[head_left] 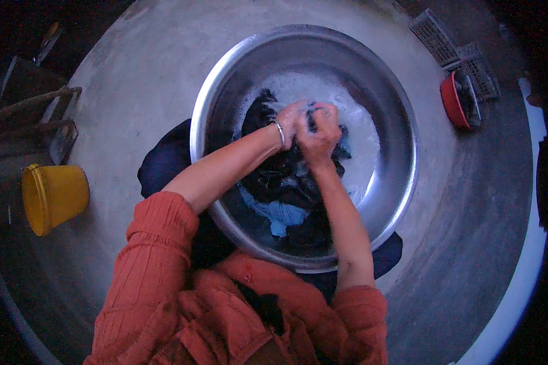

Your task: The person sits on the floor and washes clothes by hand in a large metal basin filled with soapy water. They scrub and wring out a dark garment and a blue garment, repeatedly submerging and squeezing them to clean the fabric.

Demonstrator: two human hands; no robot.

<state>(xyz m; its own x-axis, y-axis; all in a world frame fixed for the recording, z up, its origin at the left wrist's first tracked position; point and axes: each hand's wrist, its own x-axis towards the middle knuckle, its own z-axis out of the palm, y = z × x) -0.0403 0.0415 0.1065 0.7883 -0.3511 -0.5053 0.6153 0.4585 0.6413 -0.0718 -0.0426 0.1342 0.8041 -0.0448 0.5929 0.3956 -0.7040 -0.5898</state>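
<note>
A wide metal basin (pixel 211 97) holds sudsy water (pixel 356 131) and wet dark cloth (pixel 274 176). My left hand (pixel 292 120), with a silver bangle at the wrist, is closed on a bunched part of that cloth above the middle of the basin. Pressed against it, my right hand (pixel 320 135) is curled into a fist round the same cloth, a bit of which shows between the two hands. Some fingers are blurred. Nearer to me, a light blue piece of cloth (pixel 280 214) lies among the dark folds.
A yellow bucket (pixel 64 196) lies tipped on its side on the concrete floor (pixel 146 67) at the left, close to a wooden frame (pixel 36 109). Far right, a red basin (pixel 453 102) stands beside grey plastic crates (pixel 435 38). My knees flank the metal basin.
</note>
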